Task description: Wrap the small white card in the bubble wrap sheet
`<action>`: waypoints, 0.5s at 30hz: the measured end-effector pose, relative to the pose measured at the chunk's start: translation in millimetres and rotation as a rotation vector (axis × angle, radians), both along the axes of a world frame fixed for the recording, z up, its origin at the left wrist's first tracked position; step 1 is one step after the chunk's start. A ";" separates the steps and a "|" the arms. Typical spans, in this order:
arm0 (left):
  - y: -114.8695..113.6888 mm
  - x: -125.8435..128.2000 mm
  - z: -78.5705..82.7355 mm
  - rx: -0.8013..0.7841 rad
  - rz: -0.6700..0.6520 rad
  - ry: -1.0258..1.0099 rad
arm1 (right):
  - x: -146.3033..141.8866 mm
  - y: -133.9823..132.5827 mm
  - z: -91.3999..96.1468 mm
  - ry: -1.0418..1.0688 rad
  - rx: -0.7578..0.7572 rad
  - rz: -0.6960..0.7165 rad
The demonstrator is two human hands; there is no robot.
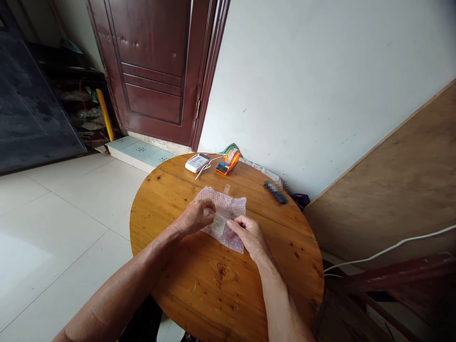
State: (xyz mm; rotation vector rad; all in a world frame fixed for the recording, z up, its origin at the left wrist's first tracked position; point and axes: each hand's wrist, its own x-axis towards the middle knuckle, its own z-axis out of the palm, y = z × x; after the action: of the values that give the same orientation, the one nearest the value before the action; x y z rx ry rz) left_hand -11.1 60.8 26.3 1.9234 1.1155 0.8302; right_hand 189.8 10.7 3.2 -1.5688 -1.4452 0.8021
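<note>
A sheet of pinkish clear bubble wrap (233,205) lies on the round wooden table (228,294). A small flat, pale rectangular item (217,224) shows at its middle; whether it lies on the wrap or under a layer is unclear. My left hand (199,214) is closed over the wrap's left side, fingers curled, and what they hold is hidden. My right hand (248,232) is closed in a pinch at the item's right edge; I cannot tell what is in the pinch. A short strip of clear tape (227,189) sticks out past the wrap's far edge.
Toward the table's far edge are a white device with a cable (197,163) and an orange tape dispenser (228,163). A dark, pixelated object (275,192) lies at the right. The white wall (302,95) and a wooden panel (399,175) stand behind and to the right.
</note>
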 end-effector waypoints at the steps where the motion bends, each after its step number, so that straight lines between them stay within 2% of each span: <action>1: -0.1 -0.1 0.1 -0.001 -0.002 0.001 | 0.1 0.4 -1.1 -0.021 0.020 -0.006; 5: -0.4 -0.5 0.6 0.004 -0.009 0.007 | -2.8 1.2 -2.7 -0.078 0.091 -0.045; 15: -0.8 -0.4 2.3 -0.015 -0.027 -0.002 | -4.4 0.3 0.6 -0.171 0.120 -0.058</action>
State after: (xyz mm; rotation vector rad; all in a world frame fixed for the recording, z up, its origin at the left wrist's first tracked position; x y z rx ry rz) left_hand -11.4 60.0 28.6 1.9207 1.0897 0.8064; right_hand 185.5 11.0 3.8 -1.6110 -1.5322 0.5477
